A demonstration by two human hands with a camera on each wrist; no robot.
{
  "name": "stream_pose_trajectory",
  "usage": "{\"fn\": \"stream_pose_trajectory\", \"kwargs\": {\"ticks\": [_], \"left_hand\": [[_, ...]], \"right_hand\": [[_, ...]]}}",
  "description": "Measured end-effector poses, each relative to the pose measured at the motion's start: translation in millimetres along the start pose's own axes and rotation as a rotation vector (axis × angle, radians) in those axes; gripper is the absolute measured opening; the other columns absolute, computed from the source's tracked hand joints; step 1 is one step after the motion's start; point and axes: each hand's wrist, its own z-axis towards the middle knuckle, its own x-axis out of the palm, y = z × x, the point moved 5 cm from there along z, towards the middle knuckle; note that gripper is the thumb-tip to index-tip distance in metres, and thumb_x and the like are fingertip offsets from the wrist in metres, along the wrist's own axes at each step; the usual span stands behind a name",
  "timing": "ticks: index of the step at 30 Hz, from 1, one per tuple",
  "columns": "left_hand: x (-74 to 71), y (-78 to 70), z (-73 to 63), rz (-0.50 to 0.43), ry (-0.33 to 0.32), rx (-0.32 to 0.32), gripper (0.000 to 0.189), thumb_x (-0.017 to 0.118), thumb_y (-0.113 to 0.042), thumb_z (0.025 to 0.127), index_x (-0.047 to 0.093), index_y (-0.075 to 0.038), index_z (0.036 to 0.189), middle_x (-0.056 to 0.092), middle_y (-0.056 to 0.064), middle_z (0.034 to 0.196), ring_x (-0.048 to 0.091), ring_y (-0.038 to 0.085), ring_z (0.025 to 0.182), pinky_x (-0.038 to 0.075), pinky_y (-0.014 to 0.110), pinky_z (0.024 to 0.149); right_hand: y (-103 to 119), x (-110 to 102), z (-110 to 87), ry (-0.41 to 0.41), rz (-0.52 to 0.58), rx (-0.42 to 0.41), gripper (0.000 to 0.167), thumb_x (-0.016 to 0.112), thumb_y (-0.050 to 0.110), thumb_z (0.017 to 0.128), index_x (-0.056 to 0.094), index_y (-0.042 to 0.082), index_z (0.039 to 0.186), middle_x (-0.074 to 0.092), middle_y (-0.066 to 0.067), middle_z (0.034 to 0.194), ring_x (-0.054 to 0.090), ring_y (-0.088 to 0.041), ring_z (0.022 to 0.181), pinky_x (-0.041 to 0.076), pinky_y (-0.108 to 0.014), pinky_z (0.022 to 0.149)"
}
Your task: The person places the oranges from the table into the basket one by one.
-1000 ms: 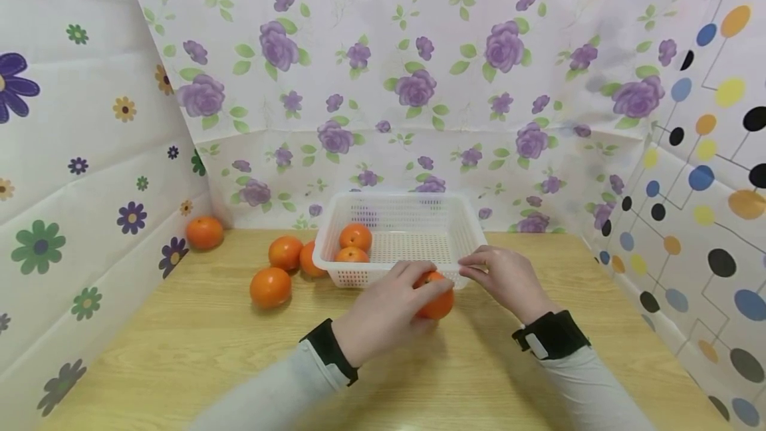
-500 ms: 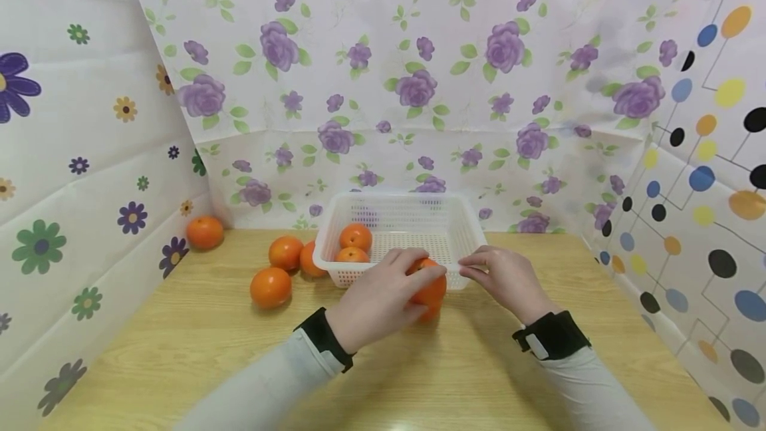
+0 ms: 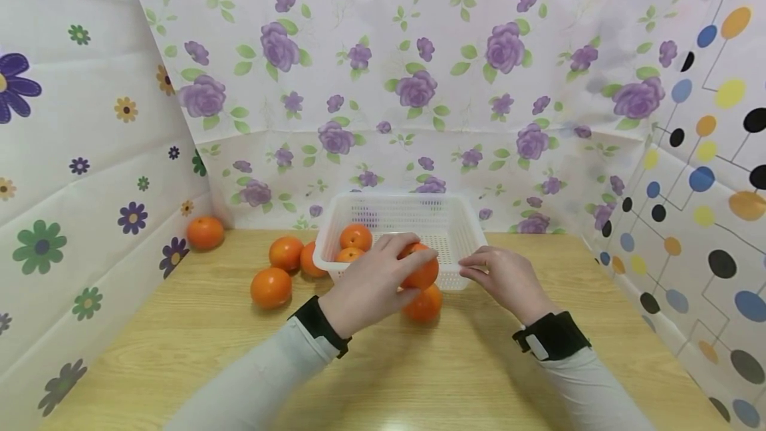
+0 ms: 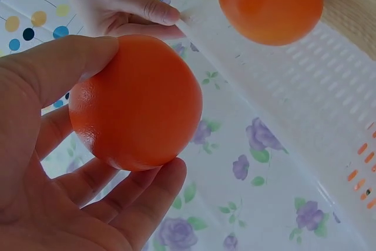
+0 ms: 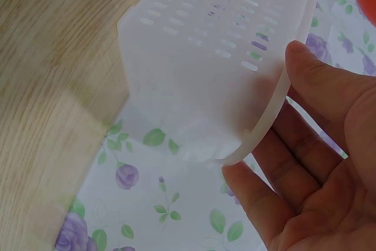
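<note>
My left hand (image 3: 371, 288) grips a glossy orange (image 3: 421, 268), thumb on one side and fingers curled under the other in the left wrist view. It holds the fruit at the front rim of a white perforated plastic basket (image 3: 463, 235). Just below, a second orange (image 3: 423, 303) sits on the table against the basket's front. At the front right corner, my right hand (image 3: 509, 281) pinches the rim between thumb and fingers, as the right wrist view shows around the basket wall (image 5: 188, 86). Two oranges, one at the back (image 3: 356, 237), lie in the basket's left end.
Left of the basket, three oranges stand close together, among them a front one (image 3: 270, 287) and a rear one (image 3: 286, 253). Another orange (image 3: 205, 233) lies at the far left by the cloth wall. Patterned cloth surrounds the wooden table (image 3: 479, 378) at the back and sides.
My left hand has lifted its orange up and slightly left to the basket's rim, uncovering the orange on the table below. My right hand has stayed on the corner.
</note>
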Motion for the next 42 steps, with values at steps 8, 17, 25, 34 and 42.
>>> {"fn": "stream_pose_trajectory", "kwargs": {"ticks": [8, 17, 25, 34, 42], "left_hand": [[-2.9, 5.1, 2.3, -0.015, 0.004, -0.019, 0.061, 0.095, -0.015, 0.089, 0.070, -0.020, 0.145, 0.062, 0.014, 0.144, 0.062, 0.035, 0.126, 0.063, 0.041, 0.095], [-3.6, 9.3, 3.9, -0.006, -0.008, -0.022, 0.061, 0.095, -0.014, 0.089, 0.070, -0.020, 0.144, 0.063, 0.013, 0.143, 0.062, 0.033, 0.127, 0.063, 0.041, 0.094], [-5.5, 15.3, 7.8, -0.005, 0.005, -0.041, 0.062, 0.094, -0.013, 0.089, 0.069, -0.019, 0.146, 0.062, 0.013, 0.143, 0.063, 0.033, 0.125, 0.063, 0.042, 0.095], [-4.2, 23.9, 13.6, 0.001, 0.014, -0.058, 0.060, 0.094, -0.018, 0.091, 0.069, -0.018, 0.146, 0.062, 0.015, 0.145, 0.063, 0.034, 0.125, 0.064, 0.043, 0.094], [-8.4, 30.8, 17.9, -0.008, 0.002, -0.070, 0.058, 0.091, -0.015, 0.093, 0.069, -0.018, 0.146, 0.062, 0.014, 0.144, 0.062, 0.034, 0.126, 0.063, 0.042, 0.095]], "right_hand": [[-0.1, 0.3, -1.6, -0.011, 0.004, 0.006, 0.019, 0.088, 0.022, 0.097, 0.088, 0.010, 0.112, 0.081, -0.004, 0.105, 0.077, -0.026, 0.089, 0.064, -0.049, 0.080], [-0.7, 0.5, -1.1, -0.013, 0.009, 0.001, 0.019, 0.087, 0.023, 0.097, 0.088, 0.010, 0.112, 0.081, -0.003, 0.104, 0.077, -0.025, 0.090, 0.064, -0.049, 0.080], [-1.5, 1.4, -2.3, -0.025, 0.015, -0.007, 0.020, 0.088, 0.022, 0.097, 0.088, 0.009, 0.112, 0.081, -0.003, 0.104, 0.076, -0.024, 0.088, 0.063, -0.048, 0.078], [-0.9, 1.1, -2.1, -0.023, 0.010, -0.005, 0.019, 0.088, 0.021, 0.096, 0.088, 0.010, 0.111, 0.081, -0.003, 0.104, 0.076, -0.024, 0.088, 0.064, -0.048, 0.078], [0.8, -0.8, -1.6, -0.040, 0.009, -0.018, 0.017, 0.088, 0.021, 0.096, 0.089, 0.011, 0.110, 0.081, -0.002, 0.103, 0.077, -0.023, 0.087, 0.063, -0.048, 0.077]]}}
